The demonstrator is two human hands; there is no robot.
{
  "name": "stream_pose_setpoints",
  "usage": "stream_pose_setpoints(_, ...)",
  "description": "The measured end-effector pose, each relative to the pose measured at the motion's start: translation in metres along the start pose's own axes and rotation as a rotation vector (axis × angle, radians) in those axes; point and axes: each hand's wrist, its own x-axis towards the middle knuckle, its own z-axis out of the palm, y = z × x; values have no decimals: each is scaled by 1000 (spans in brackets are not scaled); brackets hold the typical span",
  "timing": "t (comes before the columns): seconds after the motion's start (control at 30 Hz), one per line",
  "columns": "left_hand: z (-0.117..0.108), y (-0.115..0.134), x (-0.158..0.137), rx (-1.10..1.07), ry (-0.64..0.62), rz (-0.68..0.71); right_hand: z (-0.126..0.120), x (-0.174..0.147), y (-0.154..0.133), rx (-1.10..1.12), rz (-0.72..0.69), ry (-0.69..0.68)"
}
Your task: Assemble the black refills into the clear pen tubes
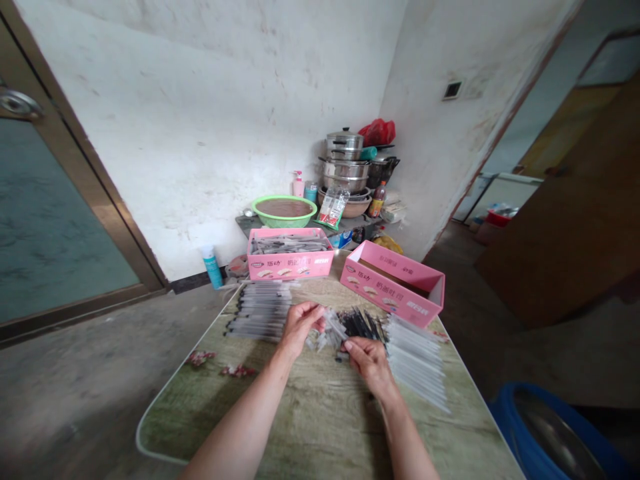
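Observation:
My left hand (301, 325) is closed in a pinch above a small heap of translucent plastic pieces (321, 340). Facing it, my right hand (369, 362) also pinches with thumb and finger, at the heap's right side. What either hand holds is too small and blurred to name. Thin black pieces (361, 324) lie in a bunch just behind my right hand. To its right, clear plastic tubes (419, 363) are spread in a row. Left of my left hand lies a row of pen-like clear sticks with dark ends (263, 310).
A pink box (290, 265) full of similar sticks stands at the table's far edge. Another pink box (393, 287), open-topped, is to its right. Behind are a green basin (283, 220) and stacked steel pots (345, 175). A blue tub (507, 420) stands right of the table (300, 427).

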Motion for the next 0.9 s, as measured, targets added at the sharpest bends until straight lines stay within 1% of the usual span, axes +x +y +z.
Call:
stream_pose_setpoints(0.07,1,-2,1,-18,68,-9,4,0,-4,-119,-101,55)
stream_pose_setpoints(0.1,0,-2,1,-28,85,-12,6,1,-5,-151,-134,75)
stream_pose_setpoints(0.13,0,-2,2,-37,89,-13,8,1,-6,-155,-138,80)
stream_pose_setpoints(0.2,-2,0,2,-42,45,-14,11,1,-5,-67,-56,45)
stream_pose_setpoints(0.3,-4,4,1,-28,-73,-21,11,1,0,167,108,-61)
stream_pose_setpoints(0.33,-3,5,1,-23,-100,-23,11,1,2,218,127,-89)
stream_pose_setpoints(0.4,-1,6,0,-13,-116,-25,10,1,5,243,120,-118)
stream_pose_setpoints(0.47,1,4,-1,-6,-85,-27,10,0,5,172,85,-106)
stream_pose_setpoints(0.53,4,1,-1,-5,-18,-30,12,-1,2,2,1,-58)
stream_pose_setpoints(0.67,4,-5,1,-24,130,-50,21,-2,-8,-454,-267,126)
stream_pose_setpoints(0.7,4,-5,1,-28,149,-54,23,-1,-9,-507,-298,163)
stream_pose_setpoints(0.73,3,-5,2,-30,152,-56,24,-1,-10,-515,-300,180)
stream_pose_setpoints(0.77,2,-3,2,-30,142,-54,26,0,-10,-476,-271,169)
stream_pose_setpoints(0.8,1,-2,2,-31,116,-50,26,0,-8,-392,-211,133)
stream_pose_setpoints(0.9,0,4,1,-42,6,-33,26,2,-2,4,46,-21)
